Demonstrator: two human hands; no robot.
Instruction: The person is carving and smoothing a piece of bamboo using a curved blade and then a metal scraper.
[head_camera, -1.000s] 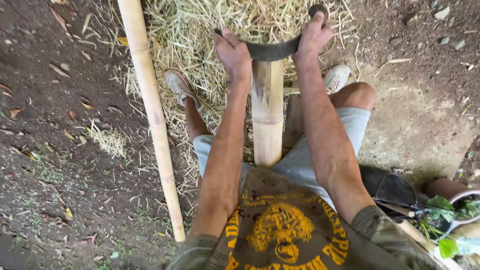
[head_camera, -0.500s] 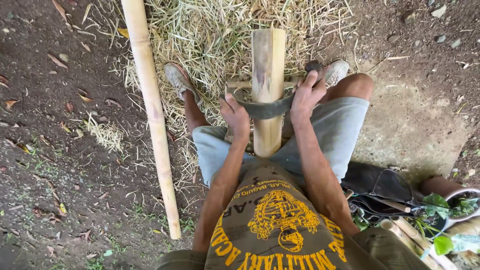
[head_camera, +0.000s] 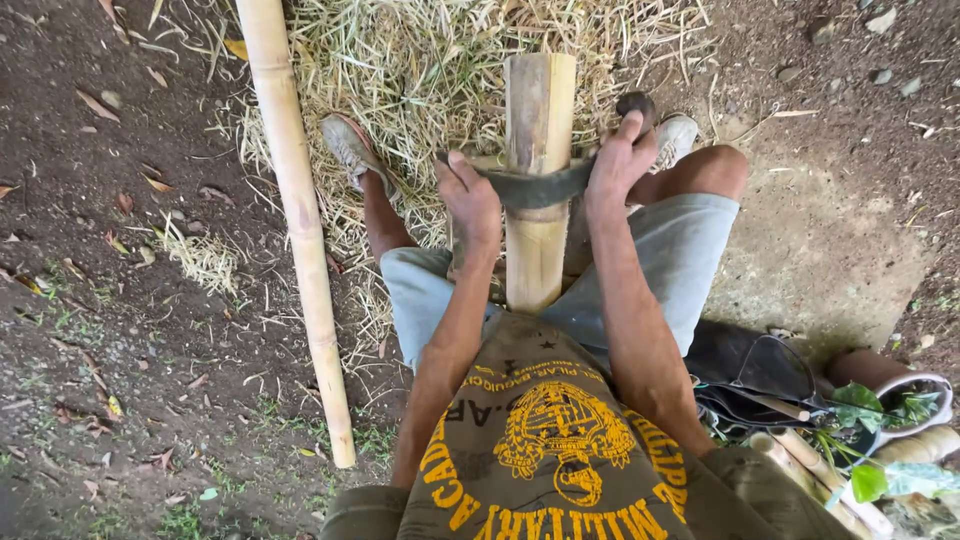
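Head view, looking straight down: two hands on one curved dark blade, laid crosswise over one split bamboo piece held between the knees. Left hand closed around the blade's left end, right hand wrapped round its dark handle (knob showing above the knuckles). One long bamboo pole lying apart on the left, over the straw pile. Two shoes, one either side of the split piece: left, right.
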